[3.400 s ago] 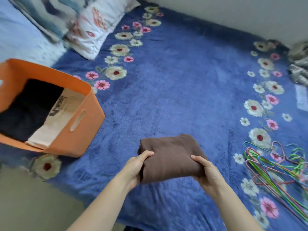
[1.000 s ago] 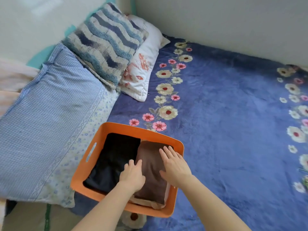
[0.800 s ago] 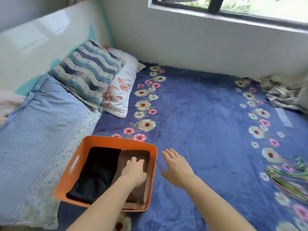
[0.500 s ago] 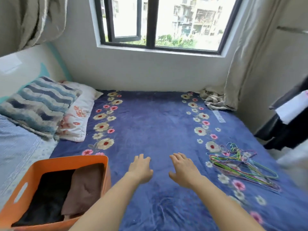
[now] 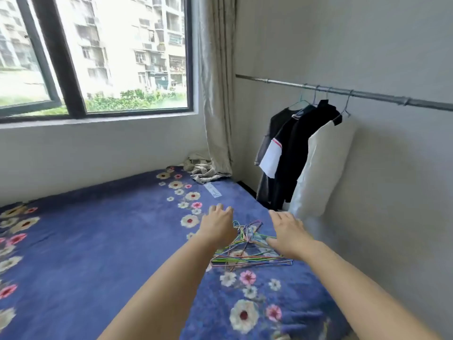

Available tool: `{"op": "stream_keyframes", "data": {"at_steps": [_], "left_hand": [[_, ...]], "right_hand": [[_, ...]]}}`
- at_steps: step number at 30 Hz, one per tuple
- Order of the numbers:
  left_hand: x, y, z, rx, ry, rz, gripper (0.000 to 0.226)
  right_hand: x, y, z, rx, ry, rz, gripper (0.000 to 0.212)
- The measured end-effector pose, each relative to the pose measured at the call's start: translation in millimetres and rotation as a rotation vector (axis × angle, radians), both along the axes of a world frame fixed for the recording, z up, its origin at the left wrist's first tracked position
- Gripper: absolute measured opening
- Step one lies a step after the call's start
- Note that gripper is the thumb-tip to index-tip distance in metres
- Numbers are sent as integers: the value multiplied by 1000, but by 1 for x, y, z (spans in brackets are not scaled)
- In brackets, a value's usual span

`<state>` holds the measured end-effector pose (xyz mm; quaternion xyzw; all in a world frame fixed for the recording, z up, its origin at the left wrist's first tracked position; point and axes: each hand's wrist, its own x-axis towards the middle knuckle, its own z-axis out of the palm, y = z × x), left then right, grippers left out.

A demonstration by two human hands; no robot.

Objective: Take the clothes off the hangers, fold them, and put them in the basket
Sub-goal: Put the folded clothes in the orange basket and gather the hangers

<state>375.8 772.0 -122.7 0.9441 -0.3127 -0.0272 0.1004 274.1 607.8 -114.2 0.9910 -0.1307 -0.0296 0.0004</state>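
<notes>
- Left hand (image 5: 219, 227): empty, fingers loosely spread; you have left the basket, now out of view.
- Hangers (image 5: 245, 251): bare heap on the blanket (image 5: 98, 241), between your hands.
- Right hand (image 5: 289, 235): empty, fingers relaxed.
- Clothes (image 5: 304, 153): hanging on the rail (image 5: 367, 95), 2 o'clock of your hands; likely the next pick.

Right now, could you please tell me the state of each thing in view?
Left hand, open, fingers relaxed, empty.
Right hand, open, fingers relaxed, empty.
Loose hangers, bare, tangled in a pile on the blanket.
Hanging clothes, on hangers on the rail, not yet taken down.
Curtain, drawn aside to the corner.
</notes>
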Motion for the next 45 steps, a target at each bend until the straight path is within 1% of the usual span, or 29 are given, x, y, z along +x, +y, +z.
{"op": "stream_keyframes", "data": {"at_steps": [3, 8, 13, 22, 27, 30, 32, 34, 38, 41, 43, 45], "left_hand": [[23, -63, 13, -27, -23, -82, 53], [76, -175, 26, -118, -37, -158, 47], [131, -279, 35, -150, 25, -174, 44], [188, -434, 72, -219, 11, -257, 49], [217, -508, 86, -231, -36, -237, 55], [234, -557, 101, -261, -63, -188, 54], [242, -582, 110, -273, -73, -174, 52], [252, -614, 117, -262, -105, -158, 51], [272, -659, 117, -254, -144, -108, 60], [282, -680, 110, -248, -111, -50, 68], [290, -692, 106, -242, -50, -9, 60], [298, -701, 103, -244, 12, 12, 36]], "right_hand": [[13, -61, 18, -37, -31, -75, 70], [53, -162, 41, -80, -95, -171, 62], [92, -254, 51, -124, -42, -222, 56], [152, -415, 100, -171, -127, -325, 59], [191, -500, 132, -273, -163, -281, 58], [214, -558, 156, -298, -223, -257, 57], [226, -586, 173, -336, -237, -224, 53], [242, -624, 189, -416, -281, -188, 47], [272, -676, 208, -529, -347, -169, 49], [286, -701, 213, -525, -331, -227, 45], [294, -713, 215, -490, -313, -257, 36], [302, -719, 216, -483, -380, -273, 17]]}}
